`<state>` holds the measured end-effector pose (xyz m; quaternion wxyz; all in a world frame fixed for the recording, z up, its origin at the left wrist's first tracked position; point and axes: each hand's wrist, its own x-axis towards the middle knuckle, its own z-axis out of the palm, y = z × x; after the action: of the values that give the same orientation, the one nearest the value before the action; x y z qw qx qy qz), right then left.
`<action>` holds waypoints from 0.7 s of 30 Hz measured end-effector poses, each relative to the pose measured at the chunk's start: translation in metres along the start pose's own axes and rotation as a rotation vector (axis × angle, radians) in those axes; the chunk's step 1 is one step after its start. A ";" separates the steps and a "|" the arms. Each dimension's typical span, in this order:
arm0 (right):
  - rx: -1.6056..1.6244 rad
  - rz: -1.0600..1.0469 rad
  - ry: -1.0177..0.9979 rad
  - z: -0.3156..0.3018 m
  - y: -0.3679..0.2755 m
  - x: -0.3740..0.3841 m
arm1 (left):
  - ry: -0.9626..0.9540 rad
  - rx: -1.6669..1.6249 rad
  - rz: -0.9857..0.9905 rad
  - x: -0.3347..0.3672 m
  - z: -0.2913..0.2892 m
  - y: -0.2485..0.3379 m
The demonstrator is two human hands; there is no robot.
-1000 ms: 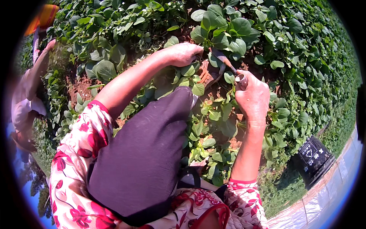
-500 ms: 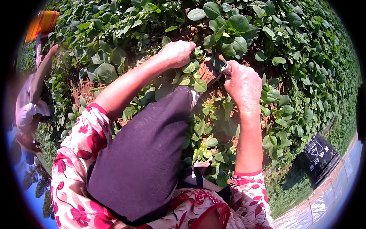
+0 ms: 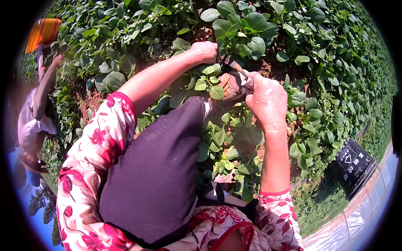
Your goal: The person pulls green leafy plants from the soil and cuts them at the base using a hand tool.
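My right hand (image 3: 267, 97) is wrapped round the grey tubular handle of a small digging tool (image 3: 235, 65). Its narrow, brownish blade slants up and left, reaching the stems of a broad-leaved green plant (image 3: 251, 31). Just left of the blade, my left hand (image 3: 205, 52) is closed low among the leaves at that plant's base. Its fingertips and whatever they grip are hidden. Between my wrists, a leafy sprig (image 3: 209, 82) stands beside my shoe (image 3: 229, 85), close below the tool.
Dense green plants surround both hands, with patches of reddish soil between them. My dark-trousered knee (image 3: 155, 167) fills the lower middle. A black bin (image 3: 354, 167) lies tilted at the right, by a pale sheet (image 3: 351, 221). Another person (image 3: 35, 113) bends at the far left.
The tool's blade has swung left and now points more toward my left hand. My left hand has shifted slightly right and up. The right hand stays in nearly the same place.
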<state>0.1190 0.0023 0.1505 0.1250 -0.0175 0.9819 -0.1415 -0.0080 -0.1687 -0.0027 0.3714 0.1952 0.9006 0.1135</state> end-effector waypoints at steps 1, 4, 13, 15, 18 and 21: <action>0.029 0.025 0.003 -0.002 0.001 -0.007 | 0.031 0.005 -0.021 -0.001 0.004 -0.003; 0.000 0.090 -0.025 -0.010 -0.002 -0.019 | -0.003 0.006 -0.030 -0.001 0.004 -0.018; -0.010 0.177 -0.032 0.017 -0.007 -0.010 | 0.037 -0.073 0.005 -0.004 -0.001 -0.010; 0.002 0.187 -0.030 0.016 -0.005 -0.007 | 0.036 -0.040 -0.022 -0.001 0.003 -0.012; 0.007 0.192 -0.042 0.015 -0.002 0.003 | 0.092 -0.076 0.012 0.003 0.011 -0.018; 0.040 0.158 -0.067 0.014 0.004 0.017 | 0.085 -0.063 0.059 0.006 0.012 -0.019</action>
<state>0.1061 0.0016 0.1323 0.1691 0.0580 0.9723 -0.1503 -0.0086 -0.1826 -0.0210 0.3354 0.2047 0.9054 0.1610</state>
